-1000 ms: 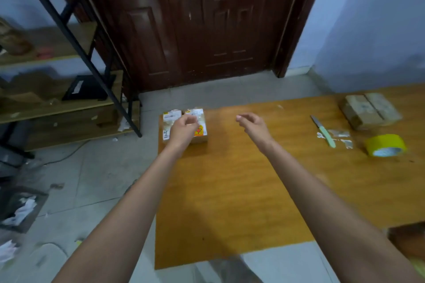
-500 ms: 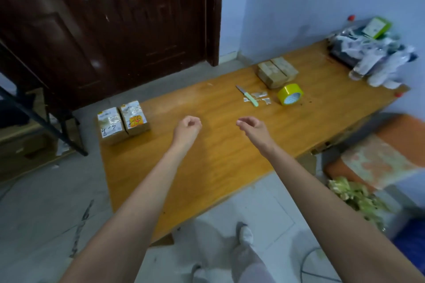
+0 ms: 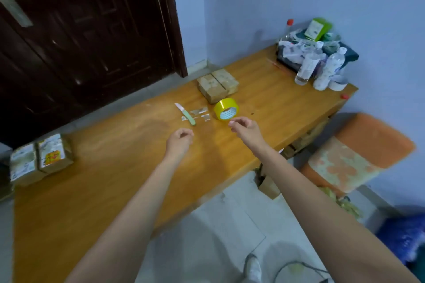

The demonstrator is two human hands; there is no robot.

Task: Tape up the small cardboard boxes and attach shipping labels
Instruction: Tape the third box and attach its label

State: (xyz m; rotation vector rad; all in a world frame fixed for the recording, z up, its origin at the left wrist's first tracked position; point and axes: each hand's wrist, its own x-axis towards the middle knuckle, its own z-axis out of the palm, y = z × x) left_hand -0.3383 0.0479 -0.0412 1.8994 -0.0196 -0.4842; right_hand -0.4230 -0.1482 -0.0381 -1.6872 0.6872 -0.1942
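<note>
Item: tape roll (image 3: 226, 109), on table (image 3: 115, 190) before unlabelled boxes (image 3: 217, 85). We held our right hand (image 3: 247, 130) nearest, just short, loosely open, empty; left hand (image 3: 179, 142) loosely curled, empty.

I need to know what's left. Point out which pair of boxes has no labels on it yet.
The plain brown pair at the table's far edge, just behind the yellow tape roll. The pair at the left end already carries printed labels on top.
</note>
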